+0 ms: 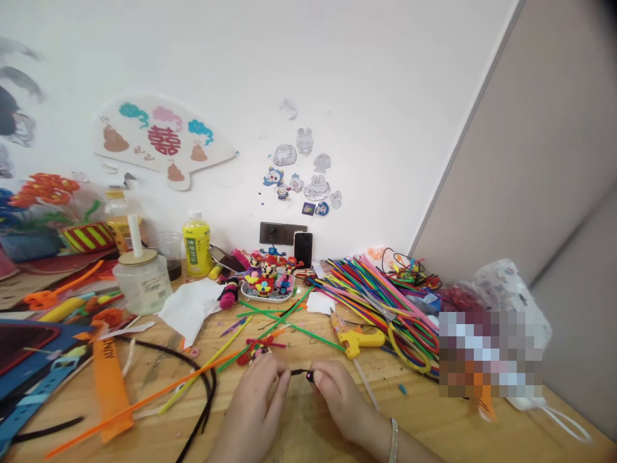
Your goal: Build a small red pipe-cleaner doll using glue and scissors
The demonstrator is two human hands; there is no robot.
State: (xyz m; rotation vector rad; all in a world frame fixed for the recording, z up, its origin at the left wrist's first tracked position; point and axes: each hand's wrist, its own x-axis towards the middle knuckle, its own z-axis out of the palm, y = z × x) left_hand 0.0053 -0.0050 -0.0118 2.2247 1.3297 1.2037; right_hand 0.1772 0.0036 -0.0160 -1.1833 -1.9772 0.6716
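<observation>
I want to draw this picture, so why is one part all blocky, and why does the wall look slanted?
In the head view, a blocky pixelated patch hides things at the right. The head view also makes the corner edge of the white wall lean, probably from a wide lens, and the wall looks bright and pale.

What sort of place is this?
Probably a craft desk for pipe-cleaner work: a heap of colourful pipe cleaners, a yellow hot glue gun, and a tray of small finished figures.

Head-worn view, angled roughly downward
</observation>
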